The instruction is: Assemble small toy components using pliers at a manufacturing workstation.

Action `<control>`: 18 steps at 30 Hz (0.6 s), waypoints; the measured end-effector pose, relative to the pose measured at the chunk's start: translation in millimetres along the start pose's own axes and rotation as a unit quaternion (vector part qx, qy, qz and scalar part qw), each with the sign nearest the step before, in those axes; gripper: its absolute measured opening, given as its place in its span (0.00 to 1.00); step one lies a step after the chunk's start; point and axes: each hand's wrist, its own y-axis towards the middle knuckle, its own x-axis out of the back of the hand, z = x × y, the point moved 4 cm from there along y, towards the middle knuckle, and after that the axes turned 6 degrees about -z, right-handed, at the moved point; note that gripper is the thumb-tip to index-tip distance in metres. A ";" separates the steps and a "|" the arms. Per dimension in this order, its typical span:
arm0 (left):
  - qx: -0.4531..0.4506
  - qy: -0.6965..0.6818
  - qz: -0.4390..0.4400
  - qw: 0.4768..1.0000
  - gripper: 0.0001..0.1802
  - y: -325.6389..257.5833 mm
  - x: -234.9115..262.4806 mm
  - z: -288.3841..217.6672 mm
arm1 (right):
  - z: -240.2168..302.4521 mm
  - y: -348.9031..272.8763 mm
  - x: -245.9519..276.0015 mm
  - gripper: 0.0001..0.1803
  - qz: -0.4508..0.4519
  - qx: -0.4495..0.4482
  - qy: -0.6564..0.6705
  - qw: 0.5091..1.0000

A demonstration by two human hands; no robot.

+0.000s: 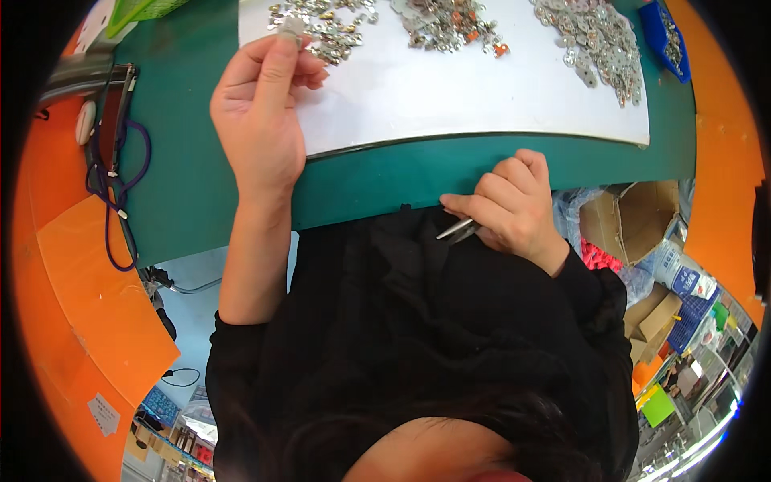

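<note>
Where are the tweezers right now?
In the head view, the tweezers are in the right hand, right of centre at the near edge of the green mat, tips pointing left.

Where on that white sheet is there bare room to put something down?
The white sheet is bare along its near edge, between the left hand and its right corner. Its far edge is crowded with piles of small metal parts.

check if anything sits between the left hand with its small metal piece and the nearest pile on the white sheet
Nothing visible does. The left hand pinches a small metal piece right at the edge of the nearest pile of metal parts on the white sheet.
</note>
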 end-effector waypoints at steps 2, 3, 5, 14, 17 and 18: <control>0.016 0.003 -0.001 1.000 0.09 0.5 0.1 1.4 | -2.0 2.8 2.5 0.10 -0.011 -0.012 0.010 1.000; 0.005 0.002 -0.002 1.000 0.09 0.0 -0.6 0.9 | -2.4 6.0 5.8 0.10 -0.015 -0.002 0.009 1.000; 0.040 -0.001 -0.023 0.999 0.08 -2.6 -0.9 3.5 | -7.8 15.0 10.7 0.12 -0.023 -0.027 0.036 0.999; 0.294 -0.171 0.021 0.940 0.11 -29.6 -35.1 -14.3 | -24.3 105.1 31.4 0.05 -0.129 -0.135 0.047 0.981; 0.345 -0.250 0.039 0.904 0.10 -30.4 -48.0 -26.4 | -25.6 124.0 13.0 0.06 -0.153 -0.172 0.112 0.967; 0.355 -0.261 0.016 0.897 0.10 -29.2 -47.1 -27.5 | -25.0 127.8 9.1 0.06 -0.149 -0.164 0.098 0.970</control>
